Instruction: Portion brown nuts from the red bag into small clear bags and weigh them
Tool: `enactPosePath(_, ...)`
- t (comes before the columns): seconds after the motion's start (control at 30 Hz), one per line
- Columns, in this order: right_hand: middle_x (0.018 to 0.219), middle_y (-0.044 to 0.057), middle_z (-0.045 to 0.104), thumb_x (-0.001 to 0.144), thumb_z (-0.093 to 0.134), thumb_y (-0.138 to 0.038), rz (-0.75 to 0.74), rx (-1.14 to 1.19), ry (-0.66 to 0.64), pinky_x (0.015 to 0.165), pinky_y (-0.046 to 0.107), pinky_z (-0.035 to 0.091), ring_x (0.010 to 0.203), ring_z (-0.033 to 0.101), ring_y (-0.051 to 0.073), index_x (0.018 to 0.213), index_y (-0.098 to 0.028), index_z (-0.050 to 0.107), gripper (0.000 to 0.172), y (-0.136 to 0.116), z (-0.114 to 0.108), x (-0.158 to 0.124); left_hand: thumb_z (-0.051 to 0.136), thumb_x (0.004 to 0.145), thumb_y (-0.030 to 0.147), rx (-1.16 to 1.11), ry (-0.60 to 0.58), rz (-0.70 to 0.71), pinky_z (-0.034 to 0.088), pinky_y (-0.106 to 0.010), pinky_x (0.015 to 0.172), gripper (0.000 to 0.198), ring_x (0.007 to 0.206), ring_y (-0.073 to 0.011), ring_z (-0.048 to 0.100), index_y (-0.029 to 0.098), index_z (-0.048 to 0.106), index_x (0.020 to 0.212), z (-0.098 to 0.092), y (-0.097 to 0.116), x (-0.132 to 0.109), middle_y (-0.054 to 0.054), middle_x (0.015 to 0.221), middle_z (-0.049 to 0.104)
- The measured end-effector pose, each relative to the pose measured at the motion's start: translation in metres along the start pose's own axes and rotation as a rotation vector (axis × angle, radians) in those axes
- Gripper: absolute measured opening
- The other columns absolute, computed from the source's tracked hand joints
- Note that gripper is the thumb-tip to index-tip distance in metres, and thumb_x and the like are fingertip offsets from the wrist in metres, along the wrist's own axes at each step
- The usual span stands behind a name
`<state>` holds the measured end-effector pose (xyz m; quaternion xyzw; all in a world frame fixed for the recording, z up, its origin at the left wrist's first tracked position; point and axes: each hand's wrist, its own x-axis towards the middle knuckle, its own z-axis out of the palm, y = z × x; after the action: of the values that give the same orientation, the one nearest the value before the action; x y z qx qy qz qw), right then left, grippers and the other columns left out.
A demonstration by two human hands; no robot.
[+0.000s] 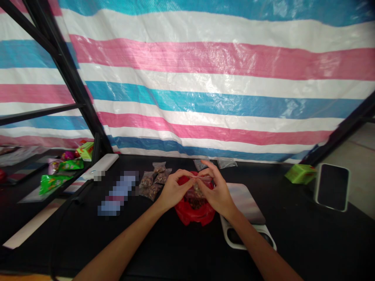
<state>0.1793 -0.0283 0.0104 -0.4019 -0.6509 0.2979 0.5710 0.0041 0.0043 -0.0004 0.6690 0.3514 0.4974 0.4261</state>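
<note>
Both my left hand (178, 189) and my right hand (216, 190) pinch the top edge of a small clear zip bag (198, 190), thumbs close together. Some brown contents show inside it. Right below is a red plastic bag (195, 217), open at the top, with dark brown bits in it. Several filled little bags (154, 181) lie in a pile to the left of my left hand. Beside my right wrist stands a kitchen scale (244, 205) with a metal plate, its front partly covered by my forearm.
Clear empty bags (227, 162) lie behind my hands by the striped sheet (205, 89). To the right are a green box (300, 173) and a white-framed dark panel (333, 187). Metal bars (68, 82), a white device (107, 163) and green packets (54, 183) are at left.
</note>
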Motion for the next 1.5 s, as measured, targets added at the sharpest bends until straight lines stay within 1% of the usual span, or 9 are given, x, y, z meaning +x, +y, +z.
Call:
enactPosePath(0.57, 0.086, 0.000, 0.071, 0.090, 0.069, -0.022, -0.117, -0.195, 0.185, 0.092, 0.042, 0.051, 0.085, 0.068, 0.022, 0.130, -0.028, 0.058, 0.042, -0.001, -0.009, 0.001, 0.076, 0.082, 0.035, -0.060, 0.097, -0.017, 0.050, -0.032, 0.086, 0.017, 0.089, -0.0211, 0.067, 0.018, 0.076, 0.085, 0.000, 0.001, 0.004, -0.005, 0.090, 0.075)
enactPosePath(0.77, 0.112, 0.009, 0.071, 0.098, 0.058, -0.025, -0.248, -0.369, 0.322, 0.095, 0.044, 0.048, 0.104, 0.065, 0.025, 0.135, -0.026, 0.055, 0.037, -0.003, -0.020, 0.009, 0.070, 0.086, 0.044, -0.203, 0.524, -0.066, 0.049, -0.026, 0.070, 0.027, 0.072, -0.0148, 0.064, 0.018, 0.069, 0.093, -0.034, -0.006, 0.026, -0.001, 0.082, 0.071)
enactPosePath(0.87, 0.107, 0.008, 0.071, 0.098, 0.056, -0.024, -0.248, -0.383, 0.399, 0.091, 0.043, 0.048, 0.100, 0.065, 0.024, 0.129, -0.024, 0.058, 0.031, -0.003, -0.028, 0.013, 0.066, 0.088, 0.042, 0.038, 0.676, -0.010, 0.049, -0.027, 0.072, 0.026, 0.076, -0.0167, 0.064, 0.018, 0.067, 0.094, -0.061, -0.021, 0.034, -0.002, 0.083, 0.070)
enactPosePath(0.97, 0.105, 0.008, 0.069, 0.097, 0.056, -0.024, -0.247, -0.391, 0.446, 0.088, 0.040, 0.049, 0.095, 0.065, 0.023, 0.125, -0.024, 0.060, 0.029, -0.004, -0.034, 0.015, 0.064, 0.088, 0.034, 0.446, 0.459, -0.144, 0.048, -0.033, 0.075, 0.018, 0.079, -0.0227, 0.065, 0.018, 0.068, 0.095, -0.076, -0.033, 0.032, -0.005, 0.082, 0.070)
enactPosePath(1.1, 0.100, 0.007, 0.068, 0.094, 0.057, -0.023, -0.321, -0.473, 0.553, 0.085, 0.038, 0.049, 0.090, 0.063, 0.022, 0.117, -0.023, 0.065, 0.024, -0.006, -0.054, 0.022, 0.062, 0.086, 0.022, 0.915, 0.343, -0.076, 0.047, -0.042, 0.086, 0.028, 0.101, -0.0326, 0.060, 0.019, 0.067, 0.113, -0.071, -0.030, 0.025, -0.011, 0.096, 0.071)
enactPosePath(1.23, 0.100, 0.007, 0.069, 0.094, 0.051, -0.022, -0.339, -0.566, 0.738, 0.084, 0.037, 0.050, 0.091, 0.065, 0.023, 0.116, -0.020, 0.063, 0.025, 0.008, -0.100, 0.049, 0.053, 0.091, 0.020, 1.044, 0.376, 0.106, 0.046, -0.043, 0.096, 0.024, 0.108, -0.0323, 0.058, 0.019, 0.068, 0.109, -0.059, -0.015, 0.023, -0.012, 0.109, 0.069)
enactPosePath(1.3, 0.103, 0.009, 0.073, 0.093, 0.048, -0.022, -0.179, -0.692, 0.489, 0.083, 0.037, 0.053, 0.094, 0.069, 0.024, 0.112, -0.020, 0.065, 0.026, 0.027, -0.126, 0.066, 0.051, 0.093, 0.022, 1.043, 0.360, 0.141, 0.046, -0.042, 0.097, 0.022, 0.110, -0.0306, 0.059, 0.020, 0.068, 0.107, -0.055, -0.012, 0.022, -0.011, 0.111, 0.070)
enactPosePath(1.37, 0.116, 0.009, 0.074, 0.089, 0.053, -0.022, 0.023, -0.916, 0.029, 0.093, 0.039, 0.052, 0.105, 0.069, 0.025, 0.116, -0.022, 0.067, 0.031, 0.049, -0.147, 0.080, 0.050, 0.096, 0.026, 1.059, 0.305, 0.164, 0.045, -0.041, 0.101, 0.024, 0.116, -0.0291, 0.059, 0.020, 0.067, 0.113, -0.054, -0.014, 0.022, -0.011, 0.119, 0.069)
enactPosePath(1.5, 0.114, 0.008, 0.077, 0.070, 0.076, -0.027, 0.151, -1.010, -0.138, 0.099, 0.051, 0.049, 0.110, 0.070, 0.035, 0.119, -0.024, 0.072, 0.049, 0.087, -0.169, 0.085, 0.045, 0.101, 0.038, 1.157, 0.190, 0.035, 0.041, -0.044, 0.108, 0.037, 0.126, -0.0299, 0.059, 0.020, 0.062, 0.129, -0.056, -0.024, 0.021, -0.013, 0.135, 0.066)
